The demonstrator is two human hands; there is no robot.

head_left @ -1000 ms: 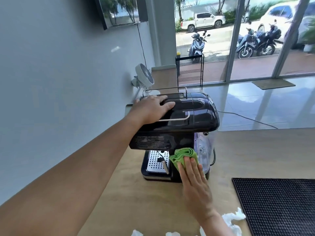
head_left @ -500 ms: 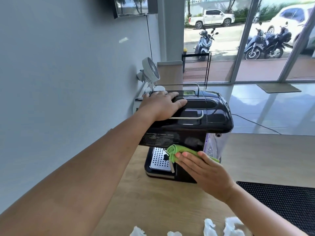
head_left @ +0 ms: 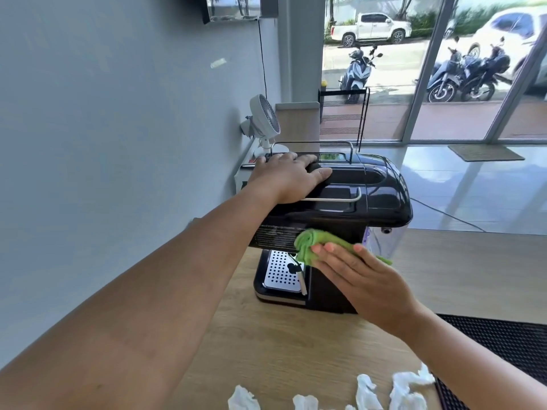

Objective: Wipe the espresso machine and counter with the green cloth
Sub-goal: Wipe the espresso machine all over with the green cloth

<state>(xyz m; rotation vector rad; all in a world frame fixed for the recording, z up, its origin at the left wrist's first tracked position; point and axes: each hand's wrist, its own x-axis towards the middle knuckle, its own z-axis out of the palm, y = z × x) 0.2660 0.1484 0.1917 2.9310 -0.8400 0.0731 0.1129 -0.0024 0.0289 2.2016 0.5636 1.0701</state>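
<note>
- Head view looks down along both bare forearms at a black espresso machine [head_left: 340, 208] standing on a wooden counter [head_left: 266, 344], close to a grey wall [head_left: 118, 113].
- The left hand [head_left: 287, 177] lies flat, palm down, on the machine's glossy top, fingers spread and gripping nothing.
- The right hand [head_left: 364, 279] is open with its fingers nearly straight, pressing the bunched green cloth [head_left: 310, 242] against the machine's near side, just under the top section; the cloth is pinned beneath the fingers rather than closed in a fist.
- One end of the cloth pokes out past the hand on the right, beside the clear water tank [head_left: 384, 241].
- Below the cloth sits the perforated metal drip tray [head_left: 278, 270], with a steam wand [head_left: 301, 279] hanging over its right edge.
- Crumpled white tissues [head_left: 405, 386] lie on the counter's near edge, beside a black rubber mat [head_left: 503, 341].
- A small white fan [head_left: 263, 119] stands behind the machine.
</note>
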